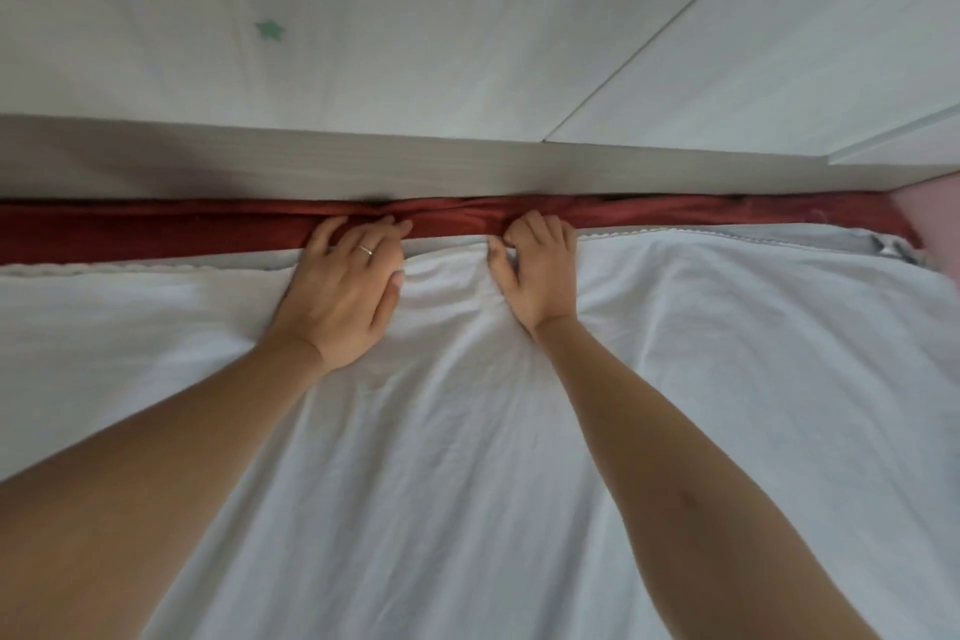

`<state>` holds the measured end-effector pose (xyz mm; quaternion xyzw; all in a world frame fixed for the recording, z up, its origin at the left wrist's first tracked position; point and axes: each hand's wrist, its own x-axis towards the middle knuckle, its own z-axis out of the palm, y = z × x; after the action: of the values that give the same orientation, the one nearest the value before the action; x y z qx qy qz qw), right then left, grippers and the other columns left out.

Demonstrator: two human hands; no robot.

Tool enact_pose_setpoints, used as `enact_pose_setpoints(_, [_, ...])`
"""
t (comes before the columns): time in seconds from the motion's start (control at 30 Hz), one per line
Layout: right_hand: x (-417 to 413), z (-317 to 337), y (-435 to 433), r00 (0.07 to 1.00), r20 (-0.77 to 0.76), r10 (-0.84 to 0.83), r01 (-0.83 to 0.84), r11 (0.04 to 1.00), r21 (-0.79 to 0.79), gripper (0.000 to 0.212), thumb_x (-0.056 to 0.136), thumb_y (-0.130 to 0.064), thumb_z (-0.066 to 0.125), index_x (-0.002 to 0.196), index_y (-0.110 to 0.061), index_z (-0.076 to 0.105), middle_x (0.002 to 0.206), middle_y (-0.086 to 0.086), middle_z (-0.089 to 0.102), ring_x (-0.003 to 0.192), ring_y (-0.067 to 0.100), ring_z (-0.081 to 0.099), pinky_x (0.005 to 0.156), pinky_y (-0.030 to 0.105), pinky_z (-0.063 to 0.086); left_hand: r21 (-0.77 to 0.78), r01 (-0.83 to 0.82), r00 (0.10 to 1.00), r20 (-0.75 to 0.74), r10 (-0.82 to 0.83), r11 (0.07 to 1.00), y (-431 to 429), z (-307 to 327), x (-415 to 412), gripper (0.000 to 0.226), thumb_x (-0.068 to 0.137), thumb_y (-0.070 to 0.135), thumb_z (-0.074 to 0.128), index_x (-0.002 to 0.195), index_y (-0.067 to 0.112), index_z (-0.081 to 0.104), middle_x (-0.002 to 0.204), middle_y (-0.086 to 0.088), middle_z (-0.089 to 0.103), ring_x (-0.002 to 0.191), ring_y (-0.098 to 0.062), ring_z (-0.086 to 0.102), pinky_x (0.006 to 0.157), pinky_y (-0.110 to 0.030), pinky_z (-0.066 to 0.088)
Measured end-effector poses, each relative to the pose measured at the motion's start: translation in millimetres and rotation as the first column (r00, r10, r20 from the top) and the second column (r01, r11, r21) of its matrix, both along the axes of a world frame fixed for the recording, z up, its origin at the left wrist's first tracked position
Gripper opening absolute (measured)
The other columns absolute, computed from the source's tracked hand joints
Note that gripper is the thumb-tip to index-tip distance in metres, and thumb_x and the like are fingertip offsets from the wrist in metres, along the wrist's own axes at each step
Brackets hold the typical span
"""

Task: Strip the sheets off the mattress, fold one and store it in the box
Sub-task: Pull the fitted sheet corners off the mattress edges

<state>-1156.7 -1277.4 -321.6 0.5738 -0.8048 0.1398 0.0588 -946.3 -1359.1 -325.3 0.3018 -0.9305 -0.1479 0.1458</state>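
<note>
A white sheet (467, 431) covers the mattress and fills the lower half of the head view. Along its far edge runs a strip of dark red fabric (130, 231), tucked against the bed's grey headboard rail (260, 161). My left hand (345, 286) lies flat on the sheet's far edge, its fingers stretched onto the red fabric, a ring on one finger. My right hand (540, 265) is at the same edge a little to the right, fingers curled over and pinching the bunched white sheet where it meets the red strip. No box is in view.
A white wall (415, 16) with a small green star sticker (269, 30) rises behind the rail. A white panel (779, 68) stands at the upper right. A pink surface (930, 203) shows at the right edge, with a grey trim (779, 239) along the sheet.
</note>
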Motion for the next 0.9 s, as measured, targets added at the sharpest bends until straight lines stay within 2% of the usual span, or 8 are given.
enact_pose_setpoints(0.1, [8, 20, -15, 0.999, -0.011, -0.032, 0.033, 0.989, 0.141, 0.039, 0.087, -0.031, 0.039, 0.061, -0.011, 0.061, 0.067, 0.005, 0.060, 0.067, 0.027, 0.056, 0.072, 0.034, 0.036, 0.059, -0.111, 0.993, 0.055, 0.108, 0.992, -4, 25, -10, 0.018, 0.082, 0.013, 0.040, 0.086, 0.010, 0.058, 0.084, -0.010, 0.064, 0.069, -0.030, 0.062, 0.069, -0.037, 0.040])
enact_pose_setpoints(0.2, [0, 36, -34, 0.991, -0.059, -0.119, 0.124, 0.987, 0.099, 0.048, 0.087, -0.029, 0.036, 0.047, -0.013, 0.056, 0.048, 0.004, 0.058, 0.050, 0.025, 0.058, 0.063, 0.031, 0.045, -0.012, -0.016, 0.999, 0.047, 0.017, 1.000, -27, 38, -10, 0.007, 0.069, 0.005, 0.054, 0.073, 0.011, 0.055, 0.064, -0.008, 0.057, 0.050, -0.029, 0.059, 0.040, -0.027, 0.039])
enact_pose_setpoints(0.37, [-8, 6, -37, 0.980, -0.066, -0.188, 0.185, 0.982, -0.047, 0.042, 0.085, -0.027, 0.039, 0.047, -0.014, 0.055, 0.049, 0.003, 0.058, 0.053, 0.025, 0.058, 0.066, 0.031, 0.033, -0.131, 0.033, 0.995, -0.086, -0.045, 0.991, -41, 13, -12, 0.014, 0.083, 0.023, 0.045, 0.076, 0.014, 0.053, 0.075, -0.008, 0.056, 0.065, -0.029, 0.057, 0.054, -0.033, 0.042])
enact_pose_setpoints(0.47, [-6, 0, -33, 0.992, 0.035, -0.121, 0.120, 0.992, 0.041, 0.043, 0.084, -0.030, 0.037, 0.051, -0.013, 0.057, 0.054, 0.006, 0.061, 0.060, 0.027, 0.060, 0.070, 0.032, 0.028, -0.077, 0.067, 0.992, -0.101, -0.075, 0.995, -37, 11, -5, 0.015, 0.083, 0.022, 0.044, 0.080, 0.012, 0.055, 0.080, -0.009, 0.058, 0.069, -0.029, 0.057, 0.058, -0.035, 0.040])
enact_pose_setpoints(0.6, [-11, 15, -35, 0.994, 0.066, -0.088, 0.082, 0.992, 0.100, 0.051, 0.084, -0.037, 0.029, 0.053, -0.007, 0.057, 0.055, 0.012, 0.062, 0.058, 0.033, 0.059, 0.067, 0.032, 0.035, -0.059, 0.068, 0.992, -0.099, -0.073, 0.996, -37, 12, -3, 0.017, 0.080, 0.019, 0.042, 0.081, 0.010, 0.056, 0.081, -0.010, 0.059, 0.069, -0.029, 0.056, 0.057, -0.032, 0.038])
enact_pose_setpoints(0.73, [-27, 30, -22, 0.983, -0.179, 0.037, -0.025, 0.997, 0.069, 0.053, 0.088, -0.036, 0.041, 0.042, -0.011, 0.050, 0.039, 0.010, 0.051, 0.036, 0.031, 0.051, 0.050, 0.021, 0.024, -0.032, 0.087, 0.987, -0.132, -0.090, 0.996, -41, 11, -1, 0.013, 0.079, 0.018, 0.044, 0.079, 0.011, 0.055, 0.080, -0.008, 0.057, 0.070, -0.028, 0.054, 0.059, -0.034, 0.035])
enact_pose_setpoints(0.83, [-29, 18, -29, 0.963, -0.265, 0.059, -0.009, 0.982, 0.188, 0.055, 0.088, -0.036, 0.041, 0.041, -0.010, 0.054, 0.038, 0.009, 0.051, 0.036, 0.028, 0.052, 0.049, 0.022, 0.034, -0.023, 0.099, 0.986, -0.135, -0.101, 0.995, -42, 8, -2, 0.007, 0.077, 0.014, 0.048, 0.079, 0.011, 0.055, 0.080, -0.008, 0.056, 0.070, -0.029, 0.054, 0.059, -0.035, 0.039])
enact_pose_setpoints(0.9, [-24, 12, -30, 0.973, -0.228, 0.016, 0.030, 0.980, 0.199, 0.054, 0.088, -0.038, 0.039, 0.046, -0.010, 0.058, 0.044, 0.010, 0.056, 0.043, 0.029, 0.056, 0.058, 0.027, 0.042, -0.018, 0.108, 0.986, -0.126, -0.110, 0.994, -40, 7, -2, 0.006, 0.076, 0.012, 0.049, 0.079, 0.011, 0.054, 0.081, -0.009, 0.056, 0.071, -0.029, 0.055, 0.058, -0.035, 0.040])
